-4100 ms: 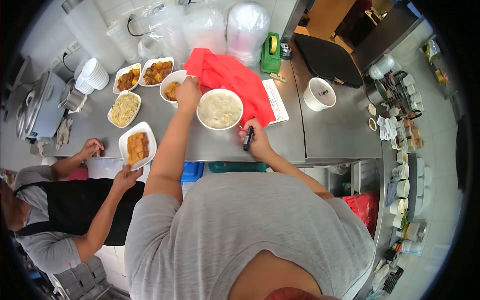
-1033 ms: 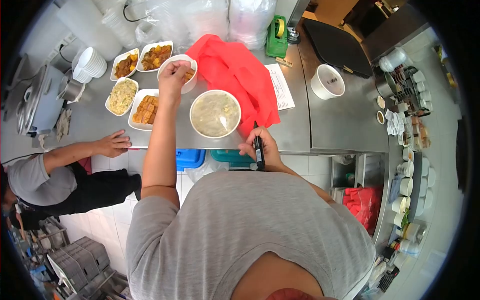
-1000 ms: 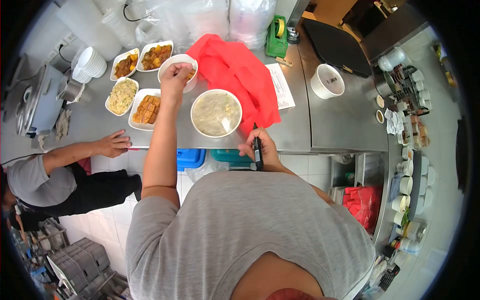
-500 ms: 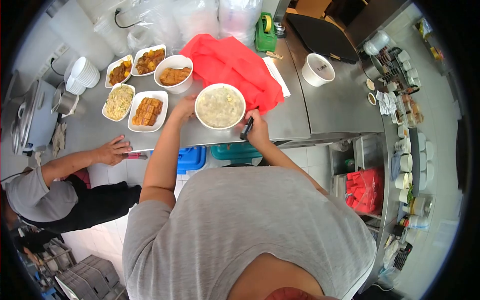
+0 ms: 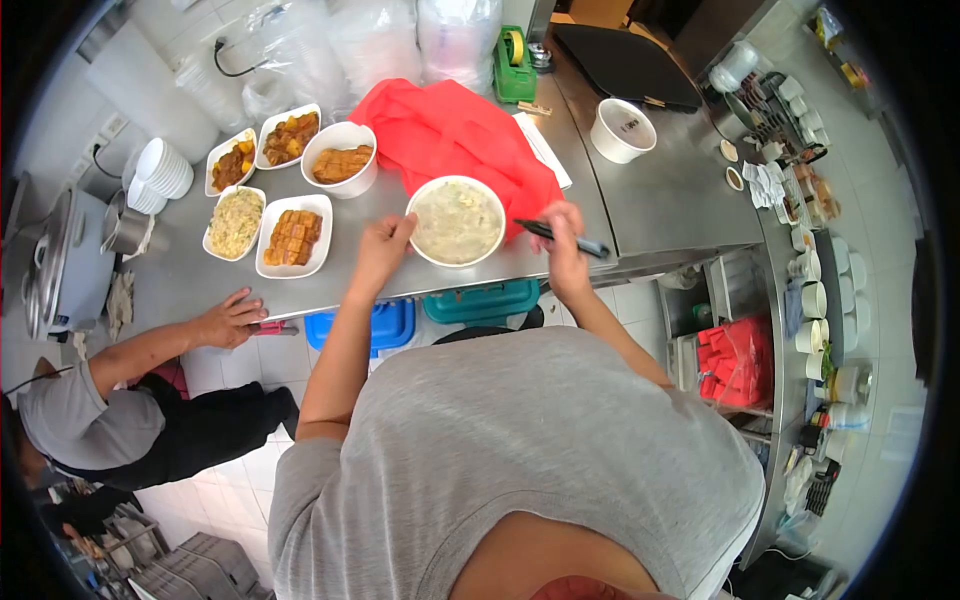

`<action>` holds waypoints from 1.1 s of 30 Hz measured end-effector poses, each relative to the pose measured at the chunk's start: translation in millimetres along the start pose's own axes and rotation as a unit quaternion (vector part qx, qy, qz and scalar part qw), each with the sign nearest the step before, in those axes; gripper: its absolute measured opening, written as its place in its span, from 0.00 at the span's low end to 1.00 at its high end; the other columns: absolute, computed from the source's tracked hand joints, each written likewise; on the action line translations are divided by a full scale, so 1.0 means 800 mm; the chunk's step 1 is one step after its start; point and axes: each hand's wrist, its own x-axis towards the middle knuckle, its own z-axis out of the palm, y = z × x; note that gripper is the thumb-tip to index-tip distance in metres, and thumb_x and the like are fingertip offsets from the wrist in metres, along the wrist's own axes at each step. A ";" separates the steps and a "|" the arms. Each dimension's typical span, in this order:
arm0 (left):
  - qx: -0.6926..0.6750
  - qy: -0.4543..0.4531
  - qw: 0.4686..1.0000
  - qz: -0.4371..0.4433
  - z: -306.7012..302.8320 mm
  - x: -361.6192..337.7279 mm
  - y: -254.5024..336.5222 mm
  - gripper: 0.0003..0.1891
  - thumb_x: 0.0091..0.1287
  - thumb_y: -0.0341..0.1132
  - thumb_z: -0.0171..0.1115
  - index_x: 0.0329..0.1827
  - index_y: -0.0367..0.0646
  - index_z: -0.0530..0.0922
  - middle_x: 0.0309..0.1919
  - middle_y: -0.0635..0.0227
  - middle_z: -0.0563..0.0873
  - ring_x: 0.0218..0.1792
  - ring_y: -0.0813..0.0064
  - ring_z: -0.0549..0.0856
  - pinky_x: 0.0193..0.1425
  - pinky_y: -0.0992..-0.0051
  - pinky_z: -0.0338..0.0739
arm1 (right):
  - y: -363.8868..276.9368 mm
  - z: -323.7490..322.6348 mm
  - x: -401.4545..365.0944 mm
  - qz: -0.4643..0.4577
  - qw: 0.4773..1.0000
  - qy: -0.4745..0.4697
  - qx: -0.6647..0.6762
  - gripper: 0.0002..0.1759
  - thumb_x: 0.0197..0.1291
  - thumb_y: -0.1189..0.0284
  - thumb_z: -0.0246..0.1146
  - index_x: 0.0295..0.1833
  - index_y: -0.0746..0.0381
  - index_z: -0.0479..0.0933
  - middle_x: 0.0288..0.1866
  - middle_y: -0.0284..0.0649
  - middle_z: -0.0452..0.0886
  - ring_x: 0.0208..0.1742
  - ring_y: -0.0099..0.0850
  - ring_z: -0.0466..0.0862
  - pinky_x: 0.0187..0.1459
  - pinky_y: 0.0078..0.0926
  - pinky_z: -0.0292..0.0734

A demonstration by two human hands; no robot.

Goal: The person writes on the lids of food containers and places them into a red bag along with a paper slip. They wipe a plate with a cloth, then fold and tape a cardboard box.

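A round white bowl of pale, soupy food (image 5: 457, 222) stands near the front edge of the steel counter (image 5: 375, 270). At its left rim is my left hand (image 5: 383, 250), fingers closed; whether they pinch the rim or something small is not clear. My right hand (image 5: 566, 240), right of the bowl, grips a black marker (image 5: 590, 246) above the counter edge. Behind the bowl lies a crumpled red cloth bag (image 5: 460, 130). To the left stand a white bowl with fried cutlet (image 5: 341, 165), a tray of sliced cutlet (image 5: 293, 237) and a tray of fried rice (image 5: 235, 223).
Two trays of saucy food (image 5: 290, 138) stand at the back left. A co-worker's hand (image 5: 230, 318) rests on the counter's left edge. A white tub (image 5: 622, 131), a black tray (image 5: 625, 66) and a green tape dispenser (image 5: 514, 68) are at the back right.
My right hand has risen outward from the bowl, and the marker now points sideways. My left hand has come round nearer the bowl's front left. The view has shifted slightly.
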 end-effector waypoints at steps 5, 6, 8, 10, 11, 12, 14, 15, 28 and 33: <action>-0.016 -0.030 0.998 -0.052 0.024 -0.032 0.026 0.22 0.66 0.48 0.57 0.21 0.39 0.77 0.13 0.71 0.76 0.18 0.84 0.72 0.23 0.79 0.65 | 0.021 0.024 0.075 0.053 0.977 -0.186 -0.094 0.06 0.60 0.71 0.59 0.38 0.62 0.71 0.29 0.31 0.75 0.32 0.16 0.74 0.32 0.14 0.66; -0.010 -0.020 0.998 -0.051 0.027 -0.034 0.024 0.22 0.66 0.49 0.57 0.21 0.39 0.77 0.14 0.71 0.77 0.18 0.83 0.72 0.24 0.78 0.66 | 0.028 0.027 0.087 0.052 0.973 -0.206 -0.090 0.06 0.60 0.71 0.60 0.38 0.62 0.71 0.29 0.31 0.75 0.32 0.16 0.74 0.32 0.14 0.67; -0.011 0.023 0.999 -0.043 0.031 -0.031 0.014 0.22 0.65 0.50 0.57 0.22 0.39 0.77 0.14 0.71 0.77 0.19 0.82 0.73 0.24 0.77 0.67 | 0.032 0.023 0.102 0.057 0.967 -0.233 -0.083 0.06 0.60 0.71 0.60 0.39 0.62 0.71 0.30 0.30 0.76 0.31 0.16 0.75 0.33 0.13 0.68; -0.026 0.094 0.995 -0.028 0.034 -0.020 0.009 0.23 0.64 0.51 0.58 0.23 0.38 0.76 0.14 0.69 0.77 0.18 0.81 0.74 0.24 0.76 0.68 | 0.032 0.024 0.097 0.044 0.984 -0.165 -0.056 0.07 0.61 0.70 0.59 0.39 0.61 0.71 0.30 0.30 0.76 0.30 0.16 0.74 0.32 0.14 0.68; 0.008 0.083 0.996 -0.029 0.031 -0.015 0.006 0.23 0.65 0.50 0.58 0.22 0.38 0.76 0.15 0.71 0.77 0.19 0.82 0.73 0.24 0.77 0.67 | 0.032 0.026 0.094 0.037 0.990 -0.132 -0.043 0.07 0.61 0.69 0.59 0.40 0.61 0.71 0.30 0.30 0.76 0.30 0.16 0.74 0.31 0.14 0.67; 0.040 0.074 0.996 -0.029 0.027 -0.011 0.020 0.22 0.65 0.49 0.57 0.22 0.38 0.75 0.16 0.72 0.77 0.19 0.84 0.72 0.24 0.79 0.66 | 0.030 0.028 0.088 0.045 0.994 -0.090 -0.049 0.08 0.62 0.68 0.59 0.40 0.61 0.71 0.29 0.31 0.76 0.30 0.16 0.74 0.30 0.14 0.67; 0.081 0.043 0.995 -0.031 0.024 -0.006 0.033 0.22 0.66 0.48 0.57 0.22 0.38 0.74 0.16 0.74 0.76 0.19 0.85 0.70 0.24 0.80 0.64 | 0.025 0.054 0.066 0.028 0.998 -0.057 -0.023 0.09 0.62 0.67 0.59 0.40 0.60 0.71 0.28 0.32 0.76 0.29 0.16 0.75 0.29 0.13 0.66; 0.088 0.021 0.995 -0.030 0.025 -0.002 0.036 0.21 0.66 0.48 0.57 0.22 0.38 0.74 0.16 0.74 0.76 0.19 0.85 0.70 0.24 0.80 0.64 | 0.025 0.064 0.057 0.019 0.999 -0.040 -0.010 0.09 0.62 0.66 0.59 0.40 0.60 0.71 0.28 0.32 0.76 0.29 0.16 0.75 0.28 0.13 0.66; -0.044 -0.126 0.983 -0.123 0.056 -0.034 0.028 0.27 0.66 0.55 0.53 0.27 0.36 0.78 0.20 0.71 0.77 0.24 0.81 0.72 0.28 0.79 0.66 | 0.030 -0.004 0.072 0.031 0.970 -0.121 -0.208 0.09 0.58 0.73 0.61 0.26 0.61 0.73 0.22 0.27 0.73 0.25 0.15 0.72 0.28 0.14 0.68; -0.060 -0.130 0.979 -0.146 0.065 -0.031 -0.002 0.32 0.64 0.61 0.49 0.28 0.34 0.78 0.21 0.68 0.76 0.23 0.79 0.72 0.28 0.78 0.66 | 0.020 0.010 0.063 0.011 0.947 -0.187 -0.262 0.10 0.58 0.72 0.62 0.26 0.63 0.74 0.22 0.27 0.73 0.24 0.14 0.70 0.25 0.15 0.65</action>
